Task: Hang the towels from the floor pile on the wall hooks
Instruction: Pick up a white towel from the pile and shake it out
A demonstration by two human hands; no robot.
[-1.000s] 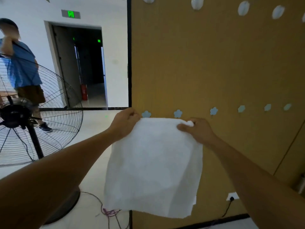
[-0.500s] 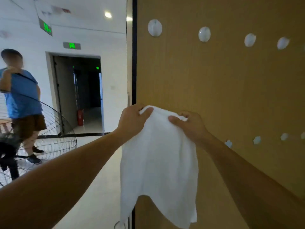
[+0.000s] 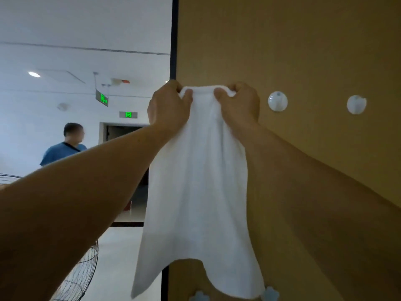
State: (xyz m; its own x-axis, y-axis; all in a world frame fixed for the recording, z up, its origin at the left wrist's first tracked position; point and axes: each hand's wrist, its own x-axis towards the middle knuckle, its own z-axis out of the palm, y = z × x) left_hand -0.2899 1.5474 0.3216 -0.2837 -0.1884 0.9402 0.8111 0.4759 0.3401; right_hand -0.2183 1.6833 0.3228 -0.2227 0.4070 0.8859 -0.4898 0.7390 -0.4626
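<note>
A white towel [image 3: 199,192] hangs down against the tan wall panel [image 3: 303,51], held up by its top edge. My left hand [image 3: 168,107] grips the top left of the towel and my right hand [image 3: 237,105] grips the top right, thumbs pinching the cloth. The hands are close together, level with the upper row of round white hooks. One white hook [image 3: 277,101] sits just right of my right hand, another white hook [image 3: 356,104] farther right. Any hook behind the towel's top is hidden.
Two pale blue flower-shaped hooks [image 3: 269,293] show at the towel's lower edge. The panel's black left edge [image 3: 173,35] borders an open hallway. A person in a blue shirt [image 3: 65,148] stands at the back left. A standing fan's grille [image 3: 80,276] is at lower left.
Both hands have raised the towel from the lower flower hooks up to the upper row of round hooks, moving closer together. The view has tilted upward.
</note>
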